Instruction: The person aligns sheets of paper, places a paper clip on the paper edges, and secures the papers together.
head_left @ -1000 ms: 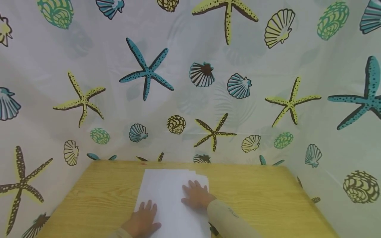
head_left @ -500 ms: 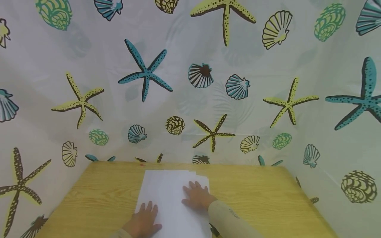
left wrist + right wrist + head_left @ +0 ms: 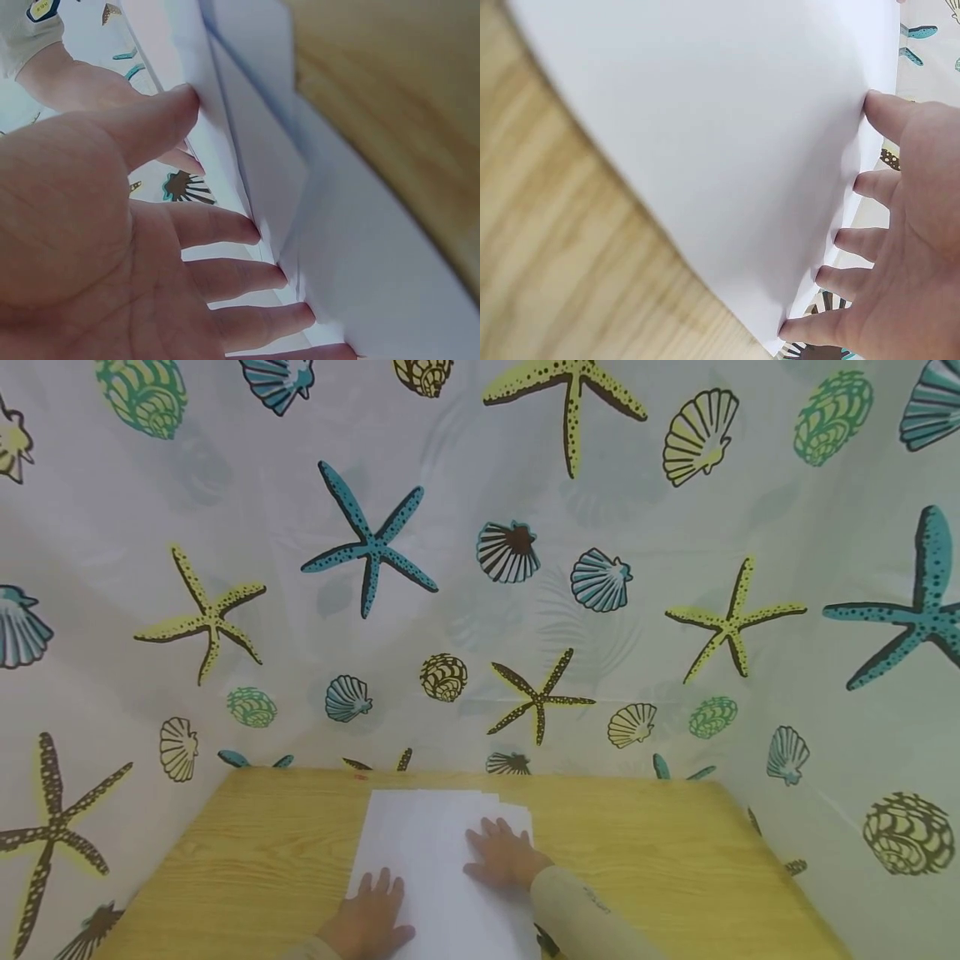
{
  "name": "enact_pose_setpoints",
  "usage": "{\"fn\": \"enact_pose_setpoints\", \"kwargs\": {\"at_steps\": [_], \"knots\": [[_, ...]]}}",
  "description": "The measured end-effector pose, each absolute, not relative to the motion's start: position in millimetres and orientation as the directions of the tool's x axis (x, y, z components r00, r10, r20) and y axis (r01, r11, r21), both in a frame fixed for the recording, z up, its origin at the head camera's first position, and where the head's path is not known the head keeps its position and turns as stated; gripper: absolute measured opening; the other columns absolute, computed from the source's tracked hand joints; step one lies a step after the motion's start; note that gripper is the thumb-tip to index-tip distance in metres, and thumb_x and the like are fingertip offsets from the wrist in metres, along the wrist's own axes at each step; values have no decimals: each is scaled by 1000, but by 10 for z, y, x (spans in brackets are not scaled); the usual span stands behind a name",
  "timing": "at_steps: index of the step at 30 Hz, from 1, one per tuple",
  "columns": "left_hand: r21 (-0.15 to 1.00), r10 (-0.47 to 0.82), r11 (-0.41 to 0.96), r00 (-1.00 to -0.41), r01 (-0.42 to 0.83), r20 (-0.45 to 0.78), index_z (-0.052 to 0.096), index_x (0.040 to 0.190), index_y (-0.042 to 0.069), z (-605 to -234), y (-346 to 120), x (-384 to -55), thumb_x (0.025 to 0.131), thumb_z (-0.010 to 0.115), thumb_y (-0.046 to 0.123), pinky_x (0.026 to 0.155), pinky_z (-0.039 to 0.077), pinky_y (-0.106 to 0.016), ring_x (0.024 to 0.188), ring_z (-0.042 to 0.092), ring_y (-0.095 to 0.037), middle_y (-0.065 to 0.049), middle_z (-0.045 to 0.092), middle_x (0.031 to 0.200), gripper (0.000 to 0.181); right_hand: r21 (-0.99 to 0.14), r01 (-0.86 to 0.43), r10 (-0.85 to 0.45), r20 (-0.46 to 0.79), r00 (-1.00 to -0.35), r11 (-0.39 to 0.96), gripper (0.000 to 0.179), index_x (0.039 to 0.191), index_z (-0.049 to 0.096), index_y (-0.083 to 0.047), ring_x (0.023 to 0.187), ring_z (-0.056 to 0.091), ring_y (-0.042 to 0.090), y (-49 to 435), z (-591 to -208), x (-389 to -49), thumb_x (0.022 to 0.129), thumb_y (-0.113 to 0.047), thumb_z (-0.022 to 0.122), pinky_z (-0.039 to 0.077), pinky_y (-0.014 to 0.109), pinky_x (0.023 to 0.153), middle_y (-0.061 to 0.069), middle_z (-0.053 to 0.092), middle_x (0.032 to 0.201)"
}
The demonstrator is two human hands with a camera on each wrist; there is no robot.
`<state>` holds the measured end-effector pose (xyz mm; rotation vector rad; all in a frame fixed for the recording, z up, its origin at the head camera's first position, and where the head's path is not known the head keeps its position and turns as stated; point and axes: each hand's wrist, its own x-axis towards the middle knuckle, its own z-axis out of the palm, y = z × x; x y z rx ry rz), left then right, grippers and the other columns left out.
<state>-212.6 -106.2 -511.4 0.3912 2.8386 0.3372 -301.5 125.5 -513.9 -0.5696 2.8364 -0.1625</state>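
White paper sheets point(image 3: 431, 852) lie in an uneven stack on the wooden table, their top right corners stepped out of line. My left hand point(image 3: 367, 914) rests with spread fingers over the stack's left edge. In the left wrist view, its fingertips point(image 3: 296, 315) touch the paper point(image 3: 262, 142), where several sheet edges overlap at angles. Further up, toward the right side, my right hand point(image 3: 504, 853) lies on the top sheet, fingers spread. The right wrist view shows its fingertips point(image 3: 844, 238) pressing the smooth white surface point(image 3: 705, 135). Neither hand grips anything.
The wooden table point(image 3: 645, 852) extends to both sides of the stack. A curtain point(image 3: 450, 610) printed with starfish and shells encloses the table at the back and sides. A small dark item point(image 3: 546, 941) shows under the right sleeve point(image 3: 585, 914).
Both hands and the paper stack have shifted very slightly to the right together. The spread of the fingers stays the same.
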Motion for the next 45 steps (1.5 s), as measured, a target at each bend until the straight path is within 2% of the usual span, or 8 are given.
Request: {"fn": "enact_pose_setpoints", "kwargs": {"at_steps": [18,34,39,45], "knots": [[216,297,942,-936,256,-190,49,130,-6,-5089,-1016,-2112,86,65,41,89,38,-67,124,37,-51,-29,42,137,66,-155,-372,-399,-222,-890,915,64,146,37,-20,139,19,37,1286,-5134,-3030,93,-55,44,18,65,105,12,25,153],[225,315,934,-938,278,-145,48,131,-7,-5180,-1014,-2135,86,64,41,90,36,-68,124,35,-53,-30,40,137,68,-154,-373,-400,-213,-892,915,63,146,37,-21,139,20,36,1333,-5133,-3032,93,-55,45,19,64,106,11,25,153],[240,307,934,-936,263,-170,47,132,-6,-5166,-971,-2132,86,64,41,90,35,-69,125,34,-53,-30,39,139,68,-156,-370,-397,-212,-893,916,63,146,38,-20,139,20,37,1368,-5128,-3008,93,-54,45,19,64,105,12,26,153],[226,320,931,-940,287,-123,49,129,-7,-5155,-904,-2099,85,66,40,88,38,-68,122,37,-53,-30,42,136,67,-165,-354,-384,-226,-895,921,63,145,38,-20,139,20,37,1424,-5112,-2982,93,-53,47,18,64,105,12,26,153]]}}
